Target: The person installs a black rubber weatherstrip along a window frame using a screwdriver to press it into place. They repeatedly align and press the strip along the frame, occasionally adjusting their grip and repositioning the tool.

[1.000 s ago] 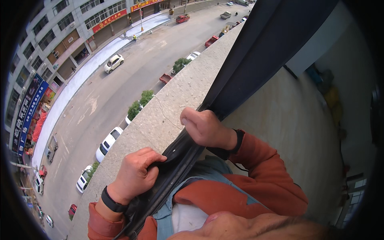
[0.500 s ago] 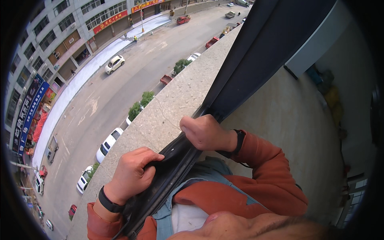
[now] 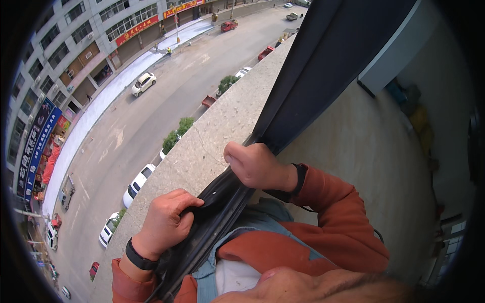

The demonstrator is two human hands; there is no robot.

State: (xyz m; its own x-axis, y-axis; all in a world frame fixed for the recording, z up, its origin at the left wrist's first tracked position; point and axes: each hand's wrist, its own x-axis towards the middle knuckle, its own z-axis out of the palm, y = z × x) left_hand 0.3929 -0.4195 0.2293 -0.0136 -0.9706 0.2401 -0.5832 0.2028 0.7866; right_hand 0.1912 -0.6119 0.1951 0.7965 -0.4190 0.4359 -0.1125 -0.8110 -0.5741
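A dark window frame runs diagonally past my body, with a grooved lower rail (image 3: 233, 216) and a broad upright post (image 3: 323, 65). Along the rail's outer side lies a crumpled black flexible strip (image 3: 214, 196), like film or rubber, with a small pale speck on it. My left hand (image 3: 169, 218) is closed, thumb and forefinger pinching this strip's outer edge. Close to the foot of the post, my right hand (image 3: 256, 165) makes a fist at the strip's far end. Its curled fingers hide whatever they grip. Both wrists wear black bands.
Outside the frame is a rough concrete ledge (image 3: 202, 136) with a crack. Beyond its edge the drop falls to a street (image 3: 126, 121) with parked cars, a white car (image 3: 144, 84) and trees. Indoors, a pale floor (image 3: 348, 146) and bundled items (image 3: 419, 121) lie to the right.
The view has shifted slightly. Both hands keep nearly the same place and hold; the left sits a touch lower against the strip.
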